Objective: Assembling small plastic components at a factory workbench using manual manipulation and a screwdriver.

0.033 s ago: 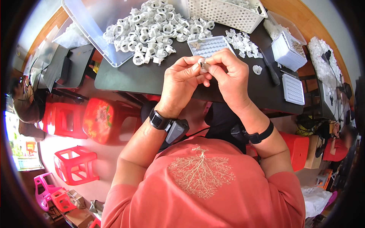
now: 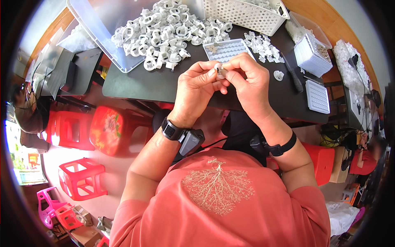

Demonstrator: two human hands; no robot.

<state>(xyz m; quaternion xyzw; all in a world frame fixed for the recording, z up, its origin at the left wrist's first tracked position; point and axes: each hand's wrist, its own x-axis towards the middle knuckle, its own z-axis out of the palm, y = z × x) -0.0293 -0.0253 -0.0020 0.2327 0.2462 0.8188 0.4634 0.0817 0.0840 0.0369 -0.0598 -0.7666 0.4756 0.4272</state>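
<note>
Between my two hands, over the near edge of the dark table (image 2: pixel 135 84), is a small pale round plastic part (image 2: pixel 221 72). My left hand (image 2: pixel 194 86) pinches it from one side with thumb and forefinger. From the other side my right hand (image 2: pixel 250 78) grips it, also thumb against forefinger. The fingertips cover most of the part, so its details are hidden. Just beyond my hands lies a white ridged tray (image 2: pixel 230 50) with a few small tan pieces (image 2: pixel 212 48) at its left end. A single white plastic piece (image 2: pixel 278 75) rests right of my right hand.
A heap of grey-white ring-shaped parts (image 2: pixel 164 31) spills from a clear bin (image 2: pixel 119 61). Small white pieces (image 2: pixel 263 47) lie before a perforated basket (image 2: pixel 247 16). Rightward are a black-handled tool (image 2: pixel 293 74), stacked white trays (image 2: pixel 310 57) and another tray (image 2: pixel 317 96). Red stools (image 2: pixel 82 178) stand left.
</note>
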